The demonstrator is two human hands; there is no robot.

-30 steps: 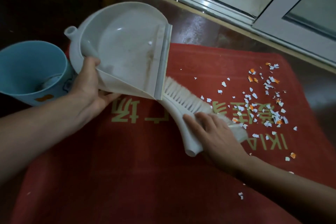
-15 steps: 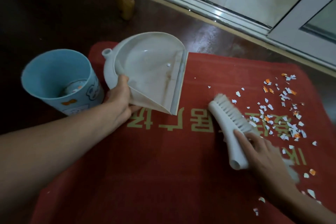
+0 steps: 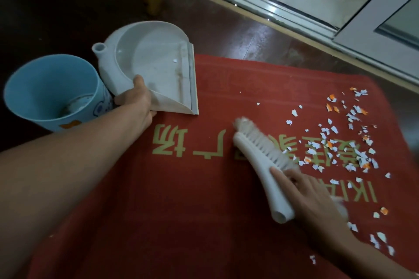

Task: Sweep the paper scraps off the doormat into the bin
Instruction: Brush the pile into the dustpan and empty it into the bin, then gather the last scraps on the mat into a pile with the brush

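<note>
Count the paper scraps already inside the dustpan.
1: a small white scrap lies on the dustpan floor near its front lip. The left hand gripping the pan's near corner could hide others; the rest are on the doormat.

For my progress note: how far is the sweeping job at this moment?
Done: only one scrap lies in the dustpan. In hand: the left hand holds the dustpan at the doormat's edge beside the bin; the right hand grips the brush next to the paper scraps. Left: nearly all scraps lie on the mat, to be swept up and binned.
</note>
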